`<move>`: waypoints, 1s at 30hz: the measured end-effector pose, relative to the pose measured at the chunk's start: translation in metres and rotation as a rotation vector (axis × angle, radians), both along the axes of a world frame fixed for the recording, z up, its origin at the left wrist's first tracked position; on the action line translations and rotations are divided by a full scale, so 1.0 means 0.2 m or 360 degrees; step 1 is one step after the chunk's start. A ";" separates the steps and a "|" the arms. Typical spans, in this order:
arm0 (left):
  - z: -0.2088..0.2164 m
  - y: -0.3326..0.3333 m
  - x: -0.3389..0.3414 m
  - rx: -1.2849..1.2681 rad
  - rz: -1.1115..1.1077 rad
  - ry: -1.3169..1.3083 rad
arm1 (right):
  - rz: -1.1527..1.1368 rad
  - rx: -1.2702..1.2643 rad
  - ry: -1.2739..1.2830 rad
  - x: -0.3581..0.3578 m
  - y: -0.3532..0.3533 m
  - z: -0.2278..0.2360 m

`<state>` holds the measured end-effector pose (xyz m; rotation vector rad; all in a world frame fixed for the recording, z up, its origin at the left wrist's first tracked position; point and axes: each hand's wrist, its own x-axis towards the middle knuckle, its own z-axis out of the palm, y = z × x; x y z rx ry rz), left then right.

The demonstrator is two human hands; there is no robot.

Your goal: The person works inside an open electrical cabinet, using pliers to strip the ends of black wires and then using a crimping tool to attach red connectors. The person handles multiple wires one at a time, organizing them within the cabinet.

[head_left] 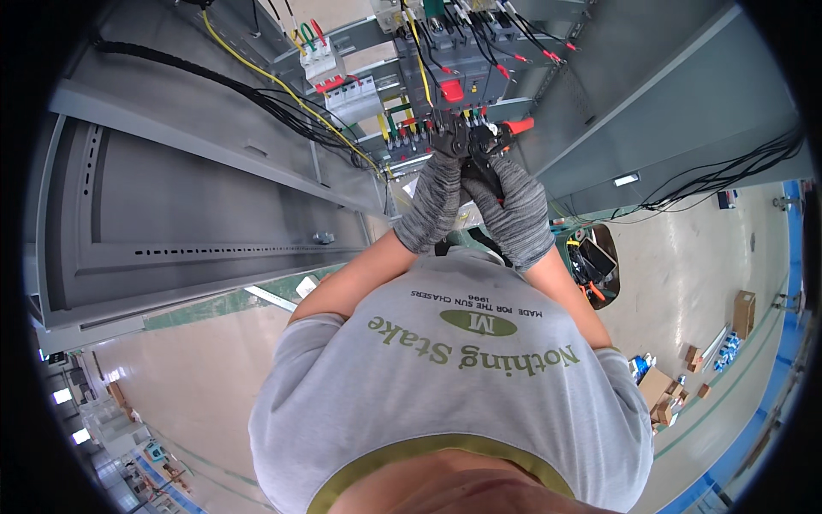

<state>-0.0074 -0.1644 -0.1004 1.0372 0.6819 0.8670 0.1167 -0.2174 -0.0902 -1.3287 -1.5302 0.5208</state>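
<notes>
Both gloved hands, left hand [435, 201] and right hand [514, 214], are gripping red-handled pliers [488, 141] together, steadying them against the cabinet's [214, 197] lower wire terminals [411, 137].

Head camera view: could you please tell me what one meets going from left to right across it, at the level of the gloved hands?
Grey cabinet door panel → yellow wire → left hand → right hand → red-handled tool → black cable bundle on the right-hand panel.
</notes>
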 end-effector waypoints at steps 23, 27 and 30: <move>0.18 0.03 -0.11 -0.0133 -0.0175 -0.0135 | 0.0127 -0.0436 0.1143 -0.01 0.01 0.07; 0.10 0.09 -0.12 0.0857 0.0378 0.0045 | 0.0095 -0.0324 0.1193 -0.01 -0.03 0.14; 0.27 0.24 -0.26 0.1559 0.0532 0.1108 | -0.0121 0.0075 0.1016 0.04 -0.03 0.19</move>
